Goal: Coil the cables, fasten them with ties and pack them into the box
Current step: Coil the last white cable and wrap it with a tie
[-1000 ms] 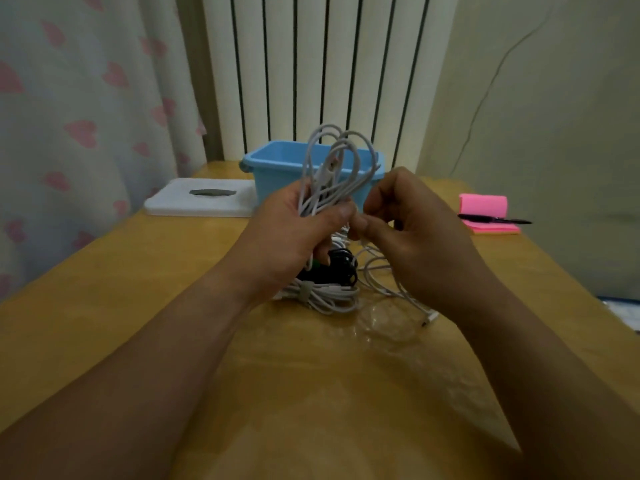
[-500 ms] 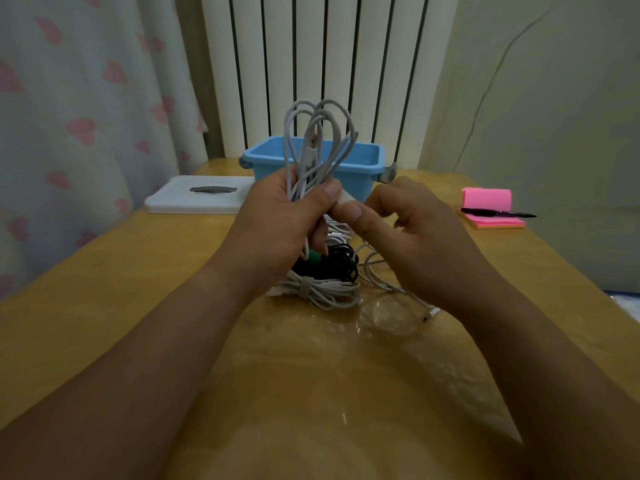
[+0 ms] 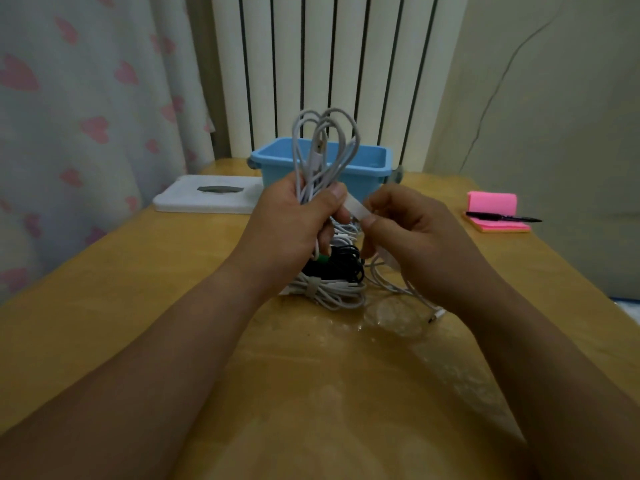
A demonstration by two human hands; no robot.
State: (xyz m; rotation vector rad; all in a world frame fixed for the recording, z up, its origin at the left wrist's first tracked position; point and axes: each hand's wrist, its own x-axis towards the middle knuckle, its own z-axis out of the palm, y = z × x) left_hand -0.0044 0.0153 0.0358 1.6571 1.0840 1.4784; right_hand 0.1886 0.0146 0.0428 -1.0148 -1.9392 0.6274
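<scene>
Close by on the surface (image 3: 311,393), a loose white cable (image 3: 391,285) lies in curls just beside the right wrist. I think an arm could catch it and drag it away, because it has no tie. Next to it sit a white bundle (image 3: 332,292) with a tie round it and a black cable (image 3: 343,268), and the two touch each other. Just above them both hands work on the white coil (image 3: 325,147). The biggest thing that could go wrong is here. The loops could spring open and slip out if the left hand loosens before the tie is wrapped round and stuck down. The tie could also catch only some of the loops, as they stick up high and are not even. The left hand (image 3: 294,223) is closed tight round the middle of the coil, with the thumb pressed across the front. The right hand (image 3: 408,230) has its fingers curled in and pinches the end of the pale tie strip (image 3: 356,207), which runs over from the left thumb. Behind the hands stands the blue box (image 3: 273,176), open on top. I cannot see any cable in it, though part of its inside is hidden.
</scene>
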